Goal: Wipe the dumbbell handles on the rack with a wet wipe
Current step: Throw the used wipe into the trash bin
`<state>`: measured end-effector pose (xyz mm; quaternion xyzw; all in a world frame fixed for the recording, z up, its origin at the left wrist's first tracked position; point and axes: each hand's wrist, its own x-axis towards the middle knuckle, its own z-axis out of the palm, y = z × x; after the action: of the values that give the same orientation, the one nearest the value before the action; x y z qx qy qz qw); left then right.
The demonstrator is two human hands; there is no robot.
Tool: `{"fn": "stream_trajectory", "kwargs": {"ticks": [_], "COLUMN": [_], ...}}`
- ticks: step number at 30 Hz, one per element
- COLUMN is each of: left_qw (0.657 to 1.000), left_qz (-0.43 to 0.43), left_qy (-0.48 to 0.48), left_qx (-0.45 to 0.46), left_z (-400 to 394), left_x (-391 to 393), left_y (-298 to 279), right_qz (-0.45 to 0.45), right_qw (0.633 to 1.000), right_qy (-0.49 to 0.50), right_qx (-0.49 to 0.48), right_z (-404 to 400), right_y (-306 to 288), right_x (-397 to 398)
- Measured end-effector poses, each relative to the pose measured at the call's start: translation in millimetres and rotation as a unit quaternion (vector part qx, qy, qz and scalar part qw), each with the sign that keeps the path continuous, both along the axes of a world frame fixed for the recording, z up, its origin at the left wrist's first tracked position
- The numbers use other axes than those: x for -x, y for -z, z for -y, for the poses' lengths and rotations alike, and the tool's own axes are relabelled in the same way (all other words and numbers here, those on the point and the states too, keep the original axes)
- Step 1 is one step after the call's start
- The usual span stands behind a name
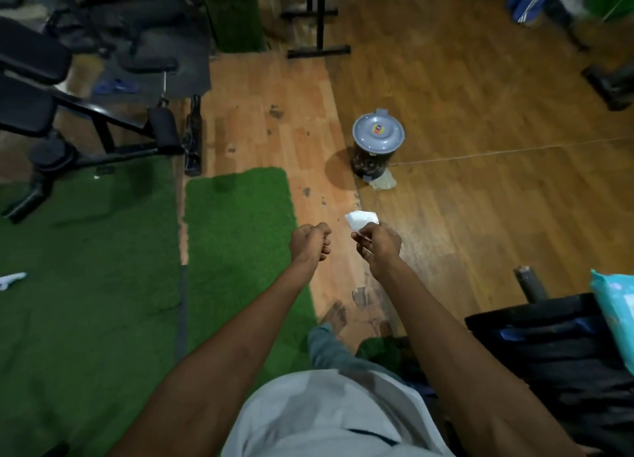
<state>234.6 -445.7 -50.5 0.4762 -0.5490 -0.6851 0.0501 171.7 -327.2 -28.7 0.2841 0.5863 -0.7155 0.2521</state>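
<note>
My right hand (379, 245) pinches a crumpled white wet wipe (362, 219), which sticks out above the fingers, held out over the wooden floor. My left hand (310, 245) is beside it, a little to the left, with its fingers curled into a loose fist and nothing in it. Both arms reach forward from my body. A small bin with a grey lid (377, 144) stands on the floor ahead of the hands. No dumbbell rack or dumbbell handles are plainly in view.
A black weight bench (51, 113) stands at the left over green turf mats (103, 285). A black rack base (319, 41) is ahead. At the right are dark equipment (555, 350) and a teal wipe pack (617, 305). A dumbbell-like weight (614, 86) lies far right.
</note>
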Motion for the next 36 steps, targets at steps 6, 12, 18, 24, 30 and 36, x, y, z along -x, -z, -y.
{"fn": "stream_trajectory", "kwargs": {"ticks": [6, 12, 18, 24, 30, 36], "left_qw": [0.999, 0.998, 0.995, 0.989, 0.987, 0.987], "left_qz": [0.018, 0.019, 0.059, 0.076, 0.069, 0.078], "left_qy": [0.032, 0.054, 0.069, 0.111, 0.136, 0.126], "left_qx": [0.005, -0.009, -0.029, -0.060, -0.045, -0.060], "left_z": [37, 65, 96, 135, 181, 198], "left_x": [104, 197, 315, 438, 537, 605], "left_y": [-10, -6, 18, 23, 17, 26], "right_qz": [0.014, 0.035, 0.057, 0.063, 0.062, 0.080], "right_qw": [1.000, 0.998, 0.995, 0.991, 0.988, 0.982], "right_qy": [0.017, 0.051, 0.082, 0.107, 0.136, 0.164], "right_qx": [-0.007, -0.015, -0.023, -0.039, -0.032, -0.040], "right_z": [33, 57, 87, 133, 168, 177], "right_y": [-3, 1, 20, 16, 5, 13], "right_x": [96, 183, 291, 406, 505, 563]}}
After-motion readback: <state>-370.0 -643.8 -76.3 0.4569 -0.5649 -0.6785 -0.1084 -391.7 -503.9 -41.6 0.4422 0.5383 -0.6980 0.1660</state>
